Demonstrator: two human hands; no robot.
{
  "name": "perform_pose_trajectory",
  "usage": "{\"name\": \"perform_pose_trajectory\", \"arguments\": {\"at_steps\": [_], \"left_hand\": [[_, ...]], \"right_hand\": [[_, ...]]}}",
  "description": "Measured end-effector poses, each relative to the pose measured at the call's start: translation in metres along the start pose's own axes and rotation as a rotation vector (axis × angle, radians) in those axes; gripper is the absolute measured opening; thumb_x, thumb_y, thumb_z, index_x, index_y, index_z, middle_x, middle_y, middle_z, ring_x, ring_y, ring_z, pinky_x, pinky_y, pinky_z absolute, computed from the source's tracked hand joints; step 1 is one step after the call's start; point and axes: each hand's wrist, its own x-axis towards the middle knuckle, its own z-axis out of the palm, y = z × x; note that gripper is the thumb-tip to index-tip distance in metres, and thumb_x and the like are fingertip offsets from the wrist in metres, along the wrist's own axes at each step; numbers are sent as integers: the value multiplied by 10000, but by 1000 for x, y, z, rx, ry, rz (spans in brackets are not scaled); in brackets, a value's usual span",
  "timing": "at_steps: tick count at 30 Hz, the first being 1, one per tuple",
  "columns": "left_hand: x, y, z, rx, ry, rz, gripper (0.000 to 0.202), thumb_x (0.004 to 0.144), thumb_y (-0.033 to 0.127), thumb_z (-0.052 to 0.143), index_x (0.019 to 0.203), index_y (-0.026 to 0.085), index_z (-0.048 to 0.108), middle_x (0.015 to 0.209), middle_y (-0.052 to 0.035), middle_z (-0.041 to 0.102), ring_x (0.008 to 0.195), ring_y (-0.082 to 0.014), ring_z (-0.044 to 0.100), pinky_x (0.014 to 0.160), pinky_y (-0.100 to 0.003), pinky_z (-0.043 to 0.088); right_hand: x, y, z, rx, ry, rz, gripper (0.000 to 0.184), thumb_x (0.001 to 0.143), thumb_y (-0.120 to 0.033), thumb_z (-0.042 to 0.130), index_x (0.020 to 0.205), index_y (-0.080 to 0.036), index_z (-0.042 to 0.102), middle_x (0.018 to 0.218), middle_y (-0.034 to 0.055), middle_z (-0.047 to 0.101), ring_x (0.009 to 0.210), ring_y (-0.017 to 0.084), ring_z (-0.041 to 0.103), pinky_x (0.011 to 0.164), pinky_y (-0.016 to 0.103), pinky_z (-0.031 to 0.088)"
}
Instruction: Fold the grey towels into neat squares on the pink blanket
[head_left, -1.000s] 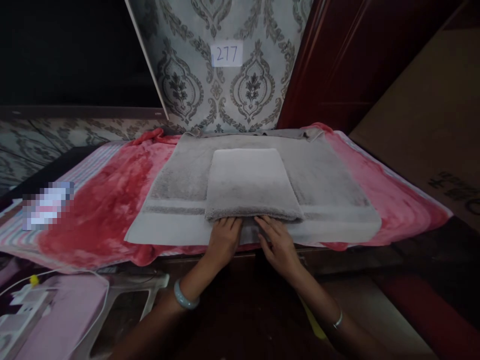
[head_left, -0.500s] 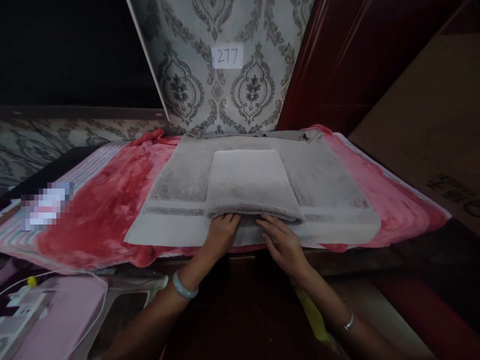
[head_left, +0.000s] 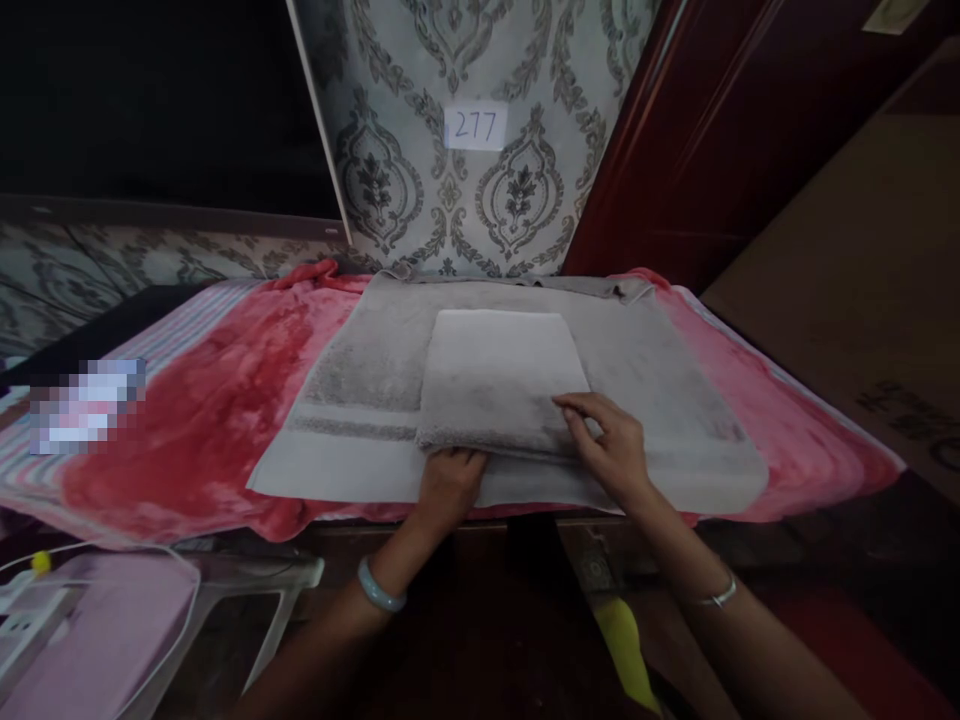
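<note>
Leaving the near edge of the folded towel (head_left: pixel 495 375), the right hand (head_left: pixel 615 445) has come up over its right side, while the left hand (head_left: pixel 451 488) stays at that edge. Half a second ago, both hands were there side by side. The work at the front edge now seems left to the left hand, with the right free to deal with the upper face.

The right thumb and forefinger are curled toward each other, tips close together at the cloth; whether they pinch any of it cannot be told. The left fingers are tucked against the underside of the near edge, their tips hidden, so their grip cannot be told either.

The folded towel lies flat just beyond the left fingers and beneath the right ones. It is a grey, soft-looking, near-square pad, paler and smoother toward its far end, with a fuzzy, rounded near fold. Under it spreads a larger grey towel (head_left: pixel 367 350), nubby in pile, with 1 smooth pale band near the left fingers. Farther out on both sides shows a plush red blanket (head_left: pixel 187 420), mottled pink and rumpled.
</note>
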Motion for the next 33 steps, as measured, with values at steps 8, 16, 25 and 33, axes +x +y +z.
{"name": "perform_pose_trajectory", "arguments": {"at_steps": [8, 16, 25, 33], "left_hand": [[-1, 1, 3, -8, 68, 6, 161, 849, 64, 643, 795, 210, 683, 701, -43, 646, 693, -202, 593, 642, -343, 428], [-7, 3, 8, -59, 100, -16, 189, 815, 47, 657, 889, 218, 688, 730, -40, 656, 691, -197, 599, 638, -345, 442], [-6, 6, 4, -83, 184, -41, 137, 877, 98, 630, 826, 218, 671, 678, -35, 604, 681, -188, 561, 647, -345, 414], [-13, 12, -7, -16, 165, -117, 164, 921, 144, 575, 872, 243, 696, 807, -62, 618, 746, -203, 477, 672, -375, 328]], "right_hand": [[71, 52, 52, -149, -349, -132, 422, 955, -323, 542, 1333, -180, 663, 1410, 139, 626, 1322, 277, 559, 1134, 502, 433], [113, 77, 93, -367, -676, -76, 580, 1009, -442, 500, 1547, -227, 471, 1629, 131, 383, 1495, 318, 354, 1183, 529, 348], [172, 97, 111, -532, -710, 110, 592, 1049, -452, 368, 1592, -218, 388, 1661, 125, 316, 1523, 318, 294, 1178, 554, 343], [194, 113, 121, -512, -706, 129, 579, 1050, -411, 358, 1570, -161, 406, 1630, 151, 375, 1478, 304, 364, 1179, 507, 336]]}}
